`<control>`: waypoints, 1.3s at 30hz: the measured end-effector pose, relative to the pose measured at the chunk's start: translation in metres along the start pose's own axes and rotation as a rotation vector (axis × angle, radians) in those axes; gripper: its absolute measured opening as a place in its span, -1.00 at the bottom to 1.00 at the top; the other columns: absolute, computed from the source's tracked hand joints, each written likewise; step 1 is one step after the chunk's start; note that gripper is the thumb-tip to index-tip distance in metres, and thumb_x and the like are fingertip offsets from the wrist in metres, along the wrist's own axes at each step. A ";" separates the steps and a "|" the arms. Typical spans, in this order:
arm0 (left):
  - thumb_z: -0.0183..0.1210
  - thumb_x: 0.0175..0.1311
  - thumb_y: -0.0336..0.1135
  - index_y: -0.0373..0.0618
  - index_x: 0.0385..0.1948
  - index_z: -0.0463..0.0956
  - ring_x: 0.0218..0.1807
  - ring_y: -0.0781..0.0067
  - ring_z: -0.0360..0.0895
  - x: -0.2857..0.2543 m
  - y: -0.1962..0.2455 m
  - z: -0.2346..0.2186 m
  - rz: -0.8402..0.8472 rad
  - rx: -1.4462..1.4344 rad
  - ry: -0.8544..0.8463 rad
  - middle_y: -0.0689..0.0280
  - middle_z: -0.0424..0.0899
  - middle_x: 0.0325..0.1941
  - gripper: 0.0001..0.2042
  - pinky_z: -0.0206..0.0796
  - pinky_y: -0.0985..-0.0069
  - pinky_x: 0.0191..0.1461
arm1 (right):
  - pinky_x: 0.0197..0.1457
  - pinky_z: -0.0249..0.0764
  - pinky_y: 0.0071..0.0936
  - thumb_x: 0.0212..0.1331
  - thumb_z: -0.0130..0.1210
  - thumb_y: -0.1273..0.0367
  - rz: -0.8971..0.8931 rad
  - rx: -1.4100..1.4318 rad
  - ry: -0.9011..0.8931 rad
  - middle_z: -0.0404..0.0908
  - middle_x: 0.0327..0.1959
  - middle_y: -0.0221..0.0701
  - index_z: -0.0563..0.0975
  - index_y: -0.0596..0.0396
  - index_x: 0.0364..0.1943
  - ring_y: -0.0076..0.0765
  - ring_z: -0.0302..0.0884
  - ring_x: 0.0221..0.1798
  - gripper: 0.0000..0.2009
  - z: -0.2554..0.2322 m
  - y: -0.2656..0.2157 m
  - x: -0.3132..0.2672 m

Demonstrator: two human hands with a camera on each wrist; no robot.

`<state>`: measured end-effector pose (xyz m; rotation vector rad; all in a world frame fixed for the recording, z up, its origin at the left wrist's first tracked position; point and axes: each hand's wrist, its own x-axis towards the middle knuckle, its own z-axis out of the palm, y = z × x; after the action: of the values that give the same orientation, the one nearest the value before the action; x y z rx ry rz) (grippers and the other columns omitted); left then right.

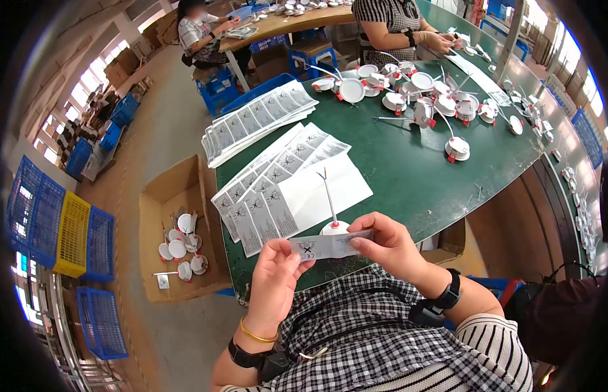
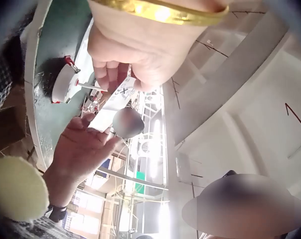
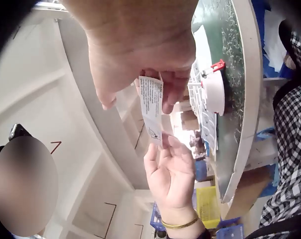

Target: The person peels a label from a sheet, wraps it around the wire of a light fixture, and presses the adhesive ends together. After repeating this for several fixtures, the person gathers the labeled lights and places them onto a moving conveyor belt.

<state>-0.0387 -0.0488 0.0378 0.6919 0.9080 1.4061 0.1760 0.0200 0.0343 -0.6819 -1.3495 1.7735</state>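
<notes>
A silver printed label (image 1: 331,246) is stretched between the two hands above the table's near edge. The left hand (image 1: 272,281) pinches its left end between thumb and fingers. At the other end, the right hand (image 1: 392,251) pinches the label; in the right wrist view the label (image 3: 151,107) hangs between both hands. Just behind it a round white lamp (image 1: 335,228) with a red clip lies on the table, its grey cable pointing up. In the left wrist view this lamp (image 2: 66,83) is beside the hands.
Label sheets (image 1: 271,209) and a blank white sheet (image 1: 327,189) lie left on the green table (image 1: 408,196). More lamps (image 1: 441,98) are piled farther back. A cardboard box (image 1: 154,228) with lamps stands at the left. Two people work across the table.
</notes>
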 end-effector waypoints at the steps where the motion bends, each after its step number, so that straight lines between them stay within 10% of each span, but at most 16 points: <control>1: 0.01 0.27 -0.49 -0.10 -0.01 0.31 0.06 0.40 0.46 0.001 -0.001 0.000 0.003 0.031 -0.002 0.22 0.48 0.01 -0.74 0.33 0.37 0.15 | -0.05 0.45 -0.60 0.19 0.13 0.49 -0.020 -0.130 0.042 0.56 -0.13 -0.43 0.47 0.19 -0.07 -0.59 0.51 -0.15 -0.77 0.001 -0.001 0.000; 8: 0.16 0.11 -0.53 -0.15 0.19 0.20 0.15 0.43 0.37 0.023 0.015 0.000 0.044 0.536 -0.227 0.21 0.45 0.06 -0.45 0.21 0.50 0.21 | -0.21 0.44 -0.61 0.13 0.14 0.53 -0.098 -0.476 -0.028 0.59 -0.27 -0.43 0.54 0.15 -0.20 -0.59 0.49 -0.31 -0.85 -0.011 -0.013 0.007; 13: 0.22 0.17 -0.46 -0.25 -0.28 0.52 -0.23 0.70 0.49 0.034 0.017 0.011 -0.113 0.474 -0.175 0.40 0.58 -0.31 -0.87 0.38 0.69 -0.13 | -0.19 0.44 -0.64 0.16 0.13 0.53 -0.102 -0.448 -0.029 0.59 -0.25 -0.47 0.53 0.16 -0.17 -0.64 0.49 -0.26 -0.84 -0.019 -0.013 0.011; 19: 0.22 0.15 -0.50 -0.22 -0.30 0.49 -0.33 0.75 0.43 0.040 0.029 0.008 -0.059 0.460 -0.043 0.45 0.53 -0.35 -0.88 0.28 0.77 -0.26 | -0.15 0.40 -0.64 0.38 -0.10 0.33 -0.035 -0.176 0.075 0.59 -0.09 -0.45 0.46 0.16 0.06 -0.65 0.43 -0.18 -0.72 -0.032 0.011 0.034; 23: 0.23 0.13 -0.49 -0.21 -0.32 0.50 -0.35 0.76 0.43 0.039 0.036 0.010 -0.070 0.364 -0.021 0.45 0.54 -0.37 -0.88 0.27 0.78 -0.30 | -0.02 0.47 -0.38 0.32 -0.04 0.38 -0.217 -0.603 0.154 0.61 -0.14 -0.17 0.52 0.17 -0.02 -0.17 0.59 -0.09 -0.76 -0.021 0.032 0.055; 39: 0.20 0.23 -0.42 -0.20 -0.31 0.50 -0.28 0.78 0.45 0.062 0.013 0.021 0.006 0.372 0.065 0.48 0.55 -0.34 -0.90 0.27 0.78 -0.24 | -0.31 0.41 -0.25 0.09 0.17 0.39 -0.245 -0.623 0.187 0.56 -0.49 -0.20 0.57 0.18 -0.41 -0.05 0.49 -0.41 -0.88 -0.005 0.046 0.043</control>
<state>-0.0315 0.0165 0.0522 0.9302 1.2363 1.2820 0.1443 0.0531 -0.0090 -0.9350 -1.7784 1.0594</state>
